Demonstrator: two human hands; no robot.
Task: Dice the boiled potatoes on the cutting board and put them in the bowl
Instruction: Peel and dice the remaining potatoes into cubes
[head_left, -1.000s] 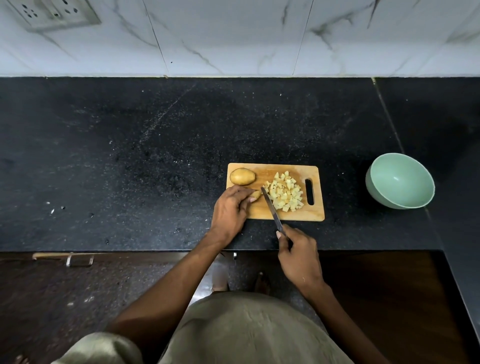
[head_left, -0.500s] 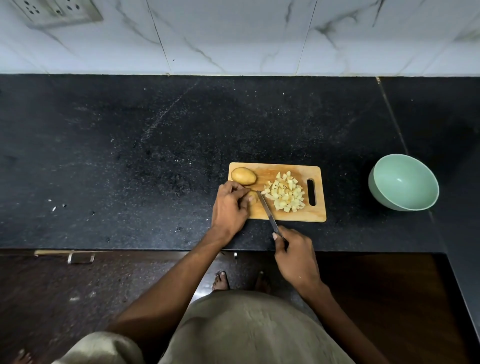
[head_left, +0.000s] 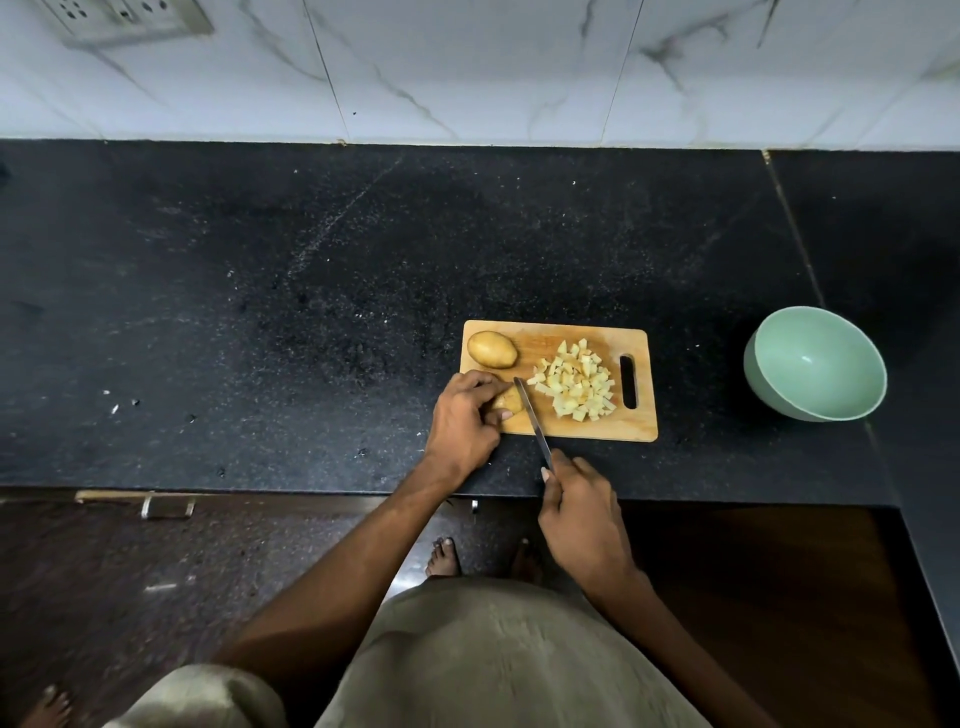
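A wooden cutting board (head_left: 592, 434) lies near the front edge of the black counter. A whole potato (head_left: 492, 349) sits at the board's far left corner. A pile of diced potato (head_left: 574, 387) covers the board's right half. My left hand (head_left: 462, 423) grips a potato piece (head_left: 509, 400) at the board's near left, fingers curled over it. My right hand (head_left: 582, 514) holds a knife (head_left: 532, 421) by the handle; its blade lies against the right side of that piece. A pale green bowl (head_left: 815, 364) stands to the right of the board, with nothing visible inside.
The black stone counter (head_left: 260, 312) stretches wide to the left, with a few small crumbs (head_left: 111, 402). A white marble-tiled wall (head_left: 467, 67) with a socket plate (head_left: 124, 18) backs it. Below the counter edge are drawer handles (head_left: 166, 506) and bare feet.
My left hand has shifted slightly on the potato piece, and the knife blade has moved left to sit against it. The diced pile and the bowl stay put.
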